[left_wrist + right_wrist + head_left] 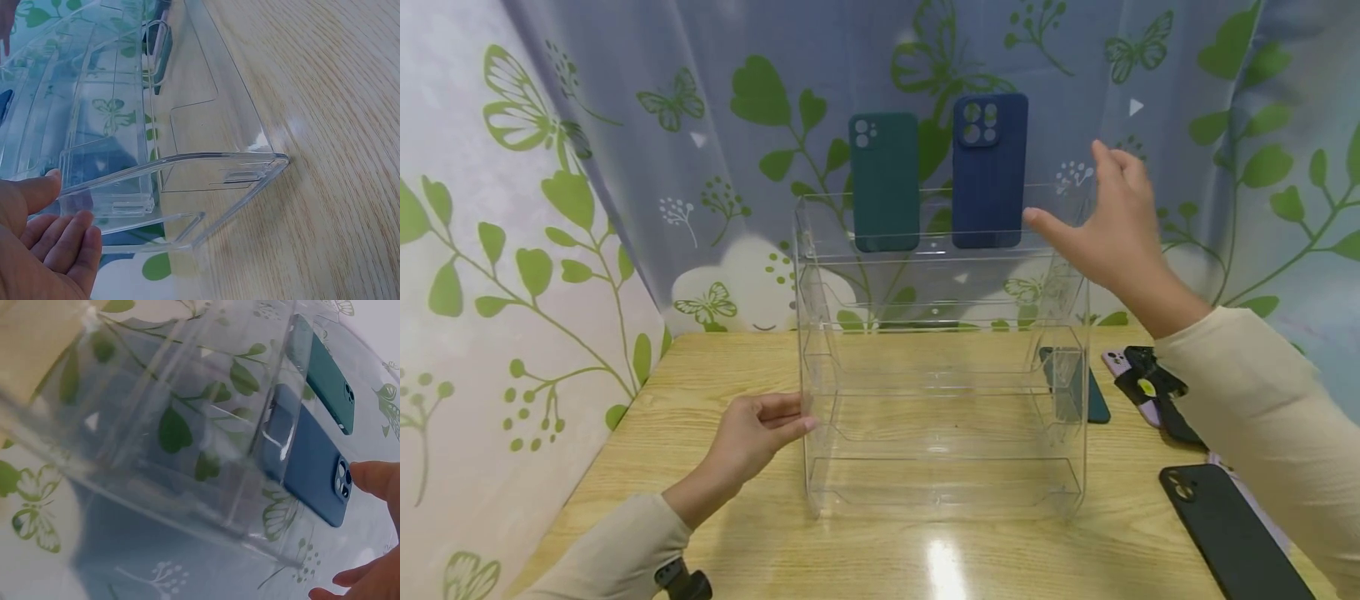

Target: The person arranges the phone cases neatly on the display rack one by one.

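A clear acrylic tiered display rack [936, 471] stands on the wooden table. Two phone cases lean upright in its top tier: a green one [885, 183] on the left and a dark blue one [989, 171] on the right. My left hand [748, 437] holds the rack's left side panel low down, thumb on one face and fingers on the other; the left wrist view shows this hand [53, 240] at the panel's edge. To the right of the blue case, my right hand [1112, 221] is raised with fingers spread and nothing held. In the right wrist view its thumb is close to the blue case's [306, 465] camera cutout.
Behind the rack's right side lies a dark teal phone case [1097, 400]. Farther right are a pink case [1116, 361] and black cases [1172, 408], partly behind my right sleeve. A black case [1232, 525] lies at the front right. A leaf-patterned curtain [722, 167] hangs behind the table.
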Demonstrator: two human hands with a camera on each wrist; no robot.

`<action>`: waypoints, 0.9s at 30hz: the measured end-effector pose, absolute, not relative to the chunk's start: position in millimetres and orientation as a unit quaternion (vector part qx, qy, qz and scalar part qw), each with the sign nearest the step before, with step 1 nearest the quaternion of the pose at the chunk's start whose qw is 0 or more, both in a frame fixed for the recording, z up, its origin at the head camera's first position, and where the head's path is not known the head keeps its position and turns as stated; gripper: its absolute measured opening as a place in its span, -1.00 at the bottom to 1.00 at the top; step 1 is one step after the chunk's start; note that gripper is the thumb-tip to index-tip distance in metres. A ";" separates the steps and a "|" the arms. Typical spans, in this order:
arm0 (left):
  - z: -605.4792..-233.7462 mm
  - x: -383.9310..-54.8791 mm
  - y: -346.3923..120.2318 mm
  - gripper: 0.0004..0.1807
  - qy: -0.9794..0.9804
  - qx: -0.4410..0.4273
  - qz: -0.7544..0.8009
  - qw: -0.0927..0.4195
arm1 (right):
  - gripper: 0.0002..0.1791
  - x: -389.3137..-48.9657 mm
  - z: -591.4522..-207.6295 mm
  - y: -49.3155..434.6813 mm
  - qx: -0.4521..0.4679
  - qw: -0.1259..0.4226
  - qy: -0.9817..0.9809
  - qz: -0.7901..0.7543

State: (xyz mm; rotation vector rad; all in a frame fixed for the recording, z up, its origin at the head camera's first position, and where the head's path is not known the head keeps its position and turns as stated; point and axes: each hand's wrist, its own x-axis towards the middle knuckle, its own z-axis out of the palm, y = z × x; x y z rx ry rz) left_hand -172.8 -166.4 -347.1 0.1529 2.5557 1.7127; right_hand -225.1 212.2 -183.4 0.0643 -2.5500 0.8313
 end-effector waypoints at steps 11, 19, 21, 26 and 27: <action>-347.1 -173.0 -166.6 -0.51 0.831 0.050 0.553 0.034 | 0.08 -194.5 -233.0 266.2 -0.001 0.188 -0.934 0.303; -346.8 -173.5 -166.3 -0.51 0.834 0.046 0.548 0.035 | 0.06 -168.9 -276.3 304.2 -0.021 0.152 -0.948 0.278; -347.0 -173.7 -165.9 -0.51 0.834 0.042 0.550 0.037 | 0.06 -162.4 -290.1 312.3 -0.027 0.153 -0.953 0.260; -346.1 -173.0 -165.5 -0.50 0.835 0.037 0.548 0.037 | 0.07 -146.8 -327.3 332.2 -0.048 0.149 -0.960 0.233; -345.8 -172.9 -165.4 -0.50 0.835 0.036 0.548 0.038 | 0.08 -143.8 -334.6 336.3 -0.052 0.147 -0.960 0.231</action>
